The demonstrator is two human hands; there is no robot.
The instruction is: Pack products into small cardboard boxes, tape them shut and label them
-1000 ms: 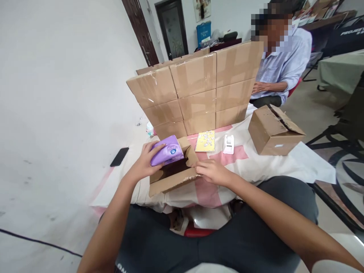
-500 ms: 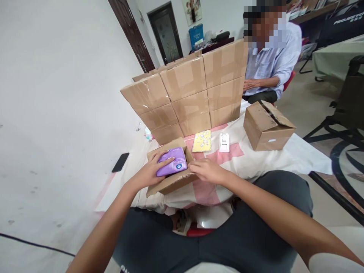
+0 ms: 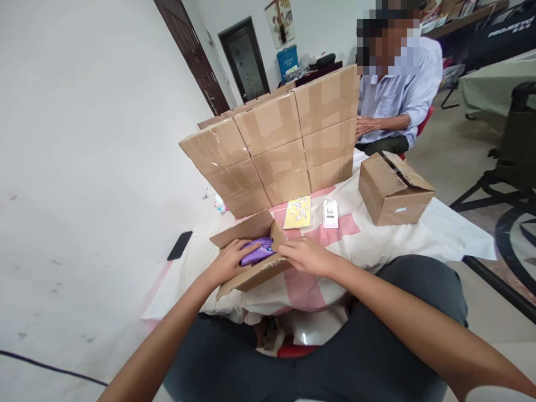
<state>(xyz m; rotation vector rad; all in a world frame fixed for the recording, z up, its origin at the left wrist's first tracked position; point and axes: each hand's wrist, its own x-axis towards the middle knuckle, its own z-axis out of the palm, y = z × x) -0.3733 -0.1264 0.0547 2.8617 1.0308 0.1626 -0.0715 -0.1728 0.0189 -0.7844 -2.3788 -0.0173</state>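
An open cardboard box [image 3: 256, 274] sits before me at the table's near edge, its flaps spread outward. Down inside it lies a purple soft plastic pack [image 3: 258, 252] with a small blue mark, partly covered by my fingers and the box walls. My left hand [image 3: 229, 261] reaches in over the left side, its fingers closed over the pack. At the right end of the box, my right hand [image 3: 305, 255] pinches the cardboard edge between thumb and fingers.
Stacked taped cartons [image 3: 278, 148] form a wall behind the box. A yellow patterned card [image 3: 297, 213], a white tape dispenser [image 3: 330, 214] and a black phone [image 3: 180, 245] lie on the cloth. Another carton [image 3: 393, 190] stands right, near a seated person [image 3: 402, 95].
The purple pack has gone down deeper into the box with my left hand. The far flap now stands out more visibly. My right hand keeps its grip on the box edge.
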